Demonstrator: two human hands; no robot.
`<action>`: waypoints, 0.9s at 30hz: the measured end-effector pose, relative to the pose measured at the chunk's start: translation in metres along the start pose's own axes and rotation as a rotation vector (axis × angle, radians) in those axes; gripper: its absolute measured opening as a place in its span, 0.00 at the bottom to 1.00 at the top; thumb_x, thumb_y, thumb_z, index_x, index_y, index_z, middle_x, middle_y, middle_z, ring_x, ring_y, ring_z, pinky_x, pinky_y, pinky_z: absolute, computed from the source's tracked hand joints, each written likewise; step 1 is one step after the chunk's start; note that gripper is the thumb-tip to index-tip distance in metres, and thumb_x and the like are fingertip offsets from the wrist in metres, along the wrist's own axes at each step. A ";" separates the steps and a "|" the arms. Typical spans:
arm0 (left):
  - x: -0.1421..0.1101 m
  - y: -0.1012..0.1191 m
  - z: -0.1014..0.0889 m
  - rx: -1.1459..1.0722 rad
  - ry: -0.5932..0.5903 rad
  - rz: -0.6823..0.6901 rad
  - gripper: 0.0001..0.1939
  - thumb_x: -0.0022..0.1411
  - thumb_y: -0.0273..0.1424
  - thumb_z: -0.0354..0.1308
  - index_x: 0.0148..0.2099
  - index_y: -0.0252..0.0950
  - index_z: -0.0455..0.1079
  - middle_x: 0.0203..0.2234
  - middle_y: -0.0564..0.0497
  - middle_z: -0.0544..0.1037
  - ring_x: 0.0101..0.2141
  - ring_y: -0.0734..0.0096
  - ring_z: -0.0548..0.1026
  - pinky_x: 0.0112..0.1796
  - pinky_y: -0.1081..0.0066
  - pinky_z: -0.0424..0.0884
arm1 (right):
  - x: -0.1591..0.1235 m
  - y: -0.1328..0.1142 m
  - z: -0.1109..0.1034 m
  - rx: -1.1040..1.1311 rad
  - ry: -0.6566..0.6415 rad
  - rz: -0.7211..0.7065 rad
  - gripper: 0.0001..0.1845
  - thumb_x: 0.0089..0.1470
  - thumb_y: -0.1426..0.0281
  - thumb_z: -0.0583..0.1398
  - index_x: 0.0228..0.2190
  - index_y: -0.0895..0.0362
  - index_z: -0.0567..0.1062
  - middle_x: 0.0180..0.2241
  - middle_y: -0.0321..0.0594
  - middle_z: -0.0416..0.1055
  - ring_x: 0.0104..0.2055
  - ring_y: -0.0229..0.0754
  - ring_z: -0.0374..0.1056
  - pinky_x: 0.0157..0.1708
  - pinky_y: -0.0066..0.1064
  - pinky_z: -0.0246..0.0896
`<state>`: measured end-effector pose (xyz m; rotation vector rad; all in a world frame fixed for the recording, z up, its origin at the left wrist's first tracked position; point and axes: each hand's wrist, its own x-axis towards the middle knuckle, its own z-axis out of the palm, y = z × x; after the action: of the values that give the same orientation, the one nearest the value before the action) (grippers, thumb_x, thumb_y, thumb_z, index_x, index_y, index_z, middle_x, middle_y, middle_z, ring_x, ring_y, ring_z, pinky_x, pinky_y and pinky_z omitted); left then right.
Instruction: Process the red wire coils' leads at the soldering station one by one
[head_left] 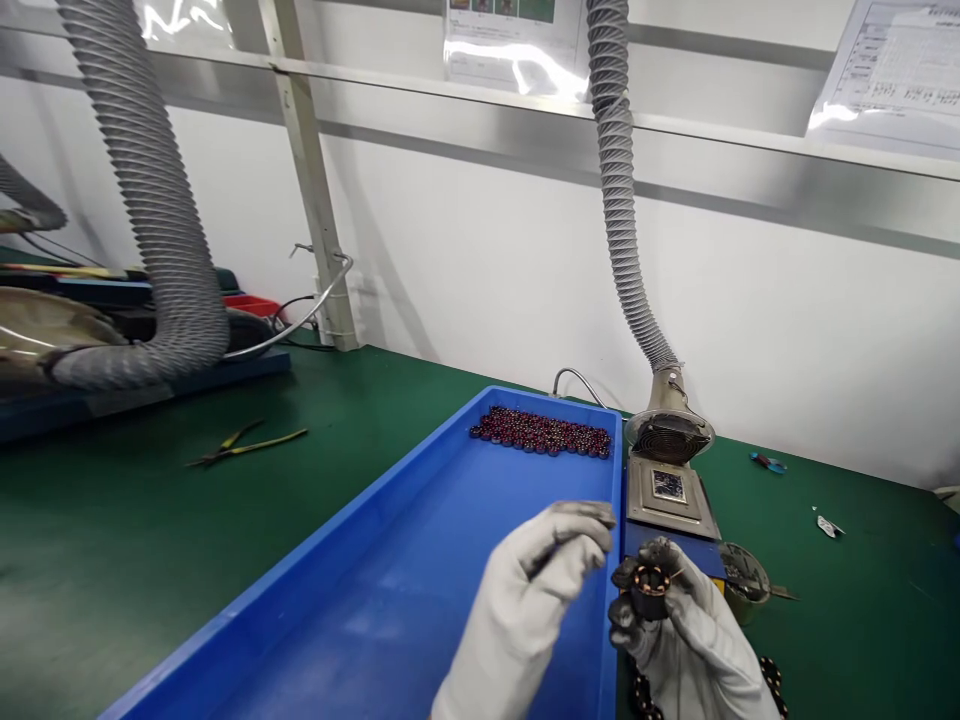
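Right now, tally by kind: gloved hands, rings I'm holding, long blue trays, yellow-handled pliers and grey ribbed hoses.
Gloved hands: 2, left hand and right hand
Held dark ring: 1, in the right hand
Long blue tray: 1
Yellow-handled pliers: 1
Grey ribbed hoses: 3, one cut off at the picture's left edge
Total: 8

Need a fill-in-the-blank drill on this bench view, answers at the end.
1. The right hand, holding a dark ring, wears a white ____.
2. The tray is coloured ____.
3. Seen from the person, the small parts lie at the tray's ____ end.
4. In view, the pliers lie to the ____ of the tray.

Missing words: glove; blue; far; left.
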<state>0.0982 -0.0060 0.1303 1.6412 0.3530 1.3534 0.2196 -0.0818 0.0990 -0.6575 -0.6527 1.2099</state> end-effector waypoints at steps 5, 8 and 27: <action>-0.007 0.001 0.000 0.230 -0.236 0.075 0.29 0.40 0.18 0.64 0.45 0.46 0.70 0.44 0.52 0.74 0.45 0.63 0.71 0.47 0.66 0.67 | -0.001 0.004 -0.010 -0.080 -0.042 -0.031 0.15 0.42 0.59 0.64 0.35 0.50 0.76 0.31 0.44 0.76 0.35 0.51 0.72 0.31 0.42 0.69; -0.009 0.000 0.003 0.232 -0.280 0.212 0.25 0.45 0.18 0.63 0.45 0.46 0.69 0.41 0.53 0.75 0.42 0.68 0.73 0.45 0.69 0.69 | -0.005 0.002 -0.008 -0.066 -0.015 0.013 0.12 0.43 0.61 0.63 0.34 0.46 0.77 0.34 0.40 0.76 0.38 0.51 0.71 0.31 0.40 0.69; 0.002 0.010 -0.003 -0.296 -0.252 -0.400 0.10 0.41 0.20 0.55 0.24 0.36 0.75 0.26 0.51 0.78 0.28 0.70 0.73 0.28 0.74 0.69 | -0.008 -0.003 0.008 0.139 0.017 0.120 0.15 0.37 0.68 0.69 0.31 0.52 0.76 0.31 0.39 0.77 0.30 0.43 0.73 0.32 0.37 0.69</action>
<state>0.0933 -0.0085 0.1392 1.3827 0.2947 0.8438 0.2138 -0.0890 0.1053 -0.5963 -0.5157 1.3471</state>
